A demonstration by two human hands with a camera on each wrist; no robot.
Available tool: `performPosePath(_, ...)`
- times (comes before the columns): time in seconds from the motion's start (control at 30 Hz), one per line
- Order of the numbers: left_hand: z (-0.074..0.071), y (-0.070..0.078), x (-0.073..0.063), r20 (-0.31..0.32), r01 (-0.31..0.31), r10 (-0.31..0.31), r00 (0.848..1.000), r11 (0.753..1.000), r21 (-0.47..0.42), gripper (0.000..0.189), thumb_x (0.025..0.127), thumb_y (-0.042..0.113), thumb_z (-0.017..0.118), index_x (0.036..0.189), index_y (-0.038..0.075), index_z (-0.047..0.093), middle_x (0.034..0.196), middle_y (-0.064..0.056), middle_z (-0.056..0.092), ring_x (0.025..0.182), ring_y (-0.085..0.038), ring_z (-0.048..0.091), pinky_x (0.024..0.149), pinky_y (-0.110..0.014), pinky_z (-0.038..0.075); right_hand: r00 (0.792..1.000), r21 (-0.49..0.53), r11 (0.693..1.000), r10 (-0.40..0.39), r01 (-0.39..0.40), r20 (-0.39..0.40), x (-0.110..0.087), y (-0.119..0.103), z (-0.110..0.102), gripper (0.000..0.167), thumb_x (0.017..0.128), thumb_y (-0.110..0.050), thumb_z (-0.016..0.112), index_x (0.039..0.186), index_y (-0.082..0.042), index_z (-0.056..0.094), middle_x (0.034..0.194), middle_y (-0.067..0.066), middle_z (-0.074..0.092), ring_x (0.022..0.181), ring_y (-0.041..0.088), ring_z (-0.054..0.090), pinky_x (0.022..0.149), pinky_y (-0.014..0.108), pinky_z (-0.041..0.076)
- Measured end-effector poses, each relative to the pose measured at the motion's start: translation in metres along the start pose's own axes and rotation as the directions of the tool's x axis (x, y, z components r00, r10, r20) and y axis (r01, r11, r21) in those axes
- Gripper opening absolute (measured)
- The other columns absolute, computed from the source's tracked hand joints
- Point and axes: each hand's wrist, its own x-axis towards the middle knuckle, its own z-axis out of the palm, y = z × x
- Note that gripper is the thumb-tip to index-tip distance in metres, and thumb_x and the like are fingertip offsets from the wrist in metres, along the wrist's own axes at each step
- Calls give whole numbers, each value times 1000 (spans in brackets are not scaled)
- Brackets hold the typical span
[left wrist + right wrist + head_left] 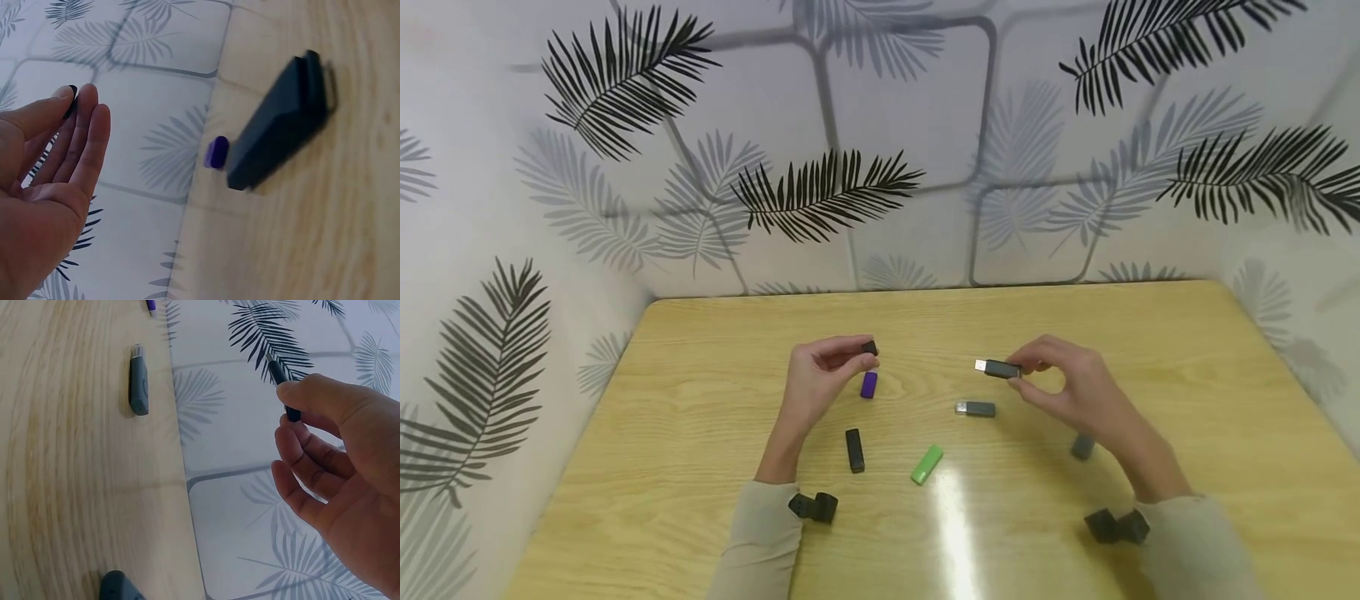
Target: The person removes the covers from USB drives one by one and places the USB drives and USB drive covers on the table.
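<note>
Above the far half of the table, my left hand (822,375) pinches a small black cap (869,347) between thumb and fingertips. Across from it, the right hand (1072,385) holds a dark USB flash drive (1000,369) by its rear end, bare metal plug pointing left toward the cap. A second grey flash drive (976,409) lies below that one, plug exposed too. Near the left fingertips is a purple flash drive (868,385). In the left wrist view the cap shows only as a thin dark edge (74,100) between the fingers.
A black flash drive (855,451) rests right of the left forearm, with a green one (927,465) farther right. A dark grey piece (1083,447) lies partly beneath the right wrist. The wooden table (700,400) meets a leaf-patterned wall covering (917,242) at the back.
</note>
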Motion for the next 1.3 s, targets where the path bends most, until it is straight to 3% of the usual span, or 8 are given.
performPosePath(0.13,2,-7,0,-15,-1,2,1000,998,61,25,94,5,75,117,-5,74,102,-19,75,89,-21,75,84,-32,60,999,-28,999,37,-37,13,-4,6,4,29,79,5,84,101,-10,75,98,-4,72,81,19,66,74,20,53)
performPosePath(0.33,2,-13,1,-36,8,-4,999,993,117,22,94,6,75,114,-2,77,103,-17,75,90,-31,75,84,-34,60,996,-34,996,83,-82,37,-3,11,10,25,82,3,83,102,-10,75,99,-3,72,83,19,67,73,42,60)
performPosePath(0.43,0,-16,2,-37,32,-28,999,992,126,20,93,4,75,112,-2,77,102,-18,74,88,-33,75,82,-37,61,996,-13,997,78,-77,53,0,13,15,23,83,1,82,103,-8,75,99,-2,71,83,21,68,75,45,60)
performPosePath(0.57,1,-19,4,4,62,-63,998,995,72,20,94,2,74,113,-5,76,104,-22,73,90,-36,74,82,-39,61,995,-4,998,71,-70,68,4,15,20,21,83,0,82,102,-7,75,96,-1,71,82,23,67,75,46,60)
performPosePath(0.9,12,-20,10,30,95,-94,995,994,-55,23,98,0,68,117,-12,70,107,-26,71,97,-52,68,85,-52,59,990,0,995,100,-101,99,19,19,27,20,86,-1,81,104,-5,74,95,2,70,84,19,66,79,41,59)
performPosePath(1.3,17,-18,15,-18,142,-147,989,978,-153,15,99,0,67,111,-8,69,107,-24,66,105,-59,61,85,-44,60,987,31,991,130,-133,99,26,22,35,18,87,-2,80,104,-3,74,96,5,71,85,28,68,78,48,60)
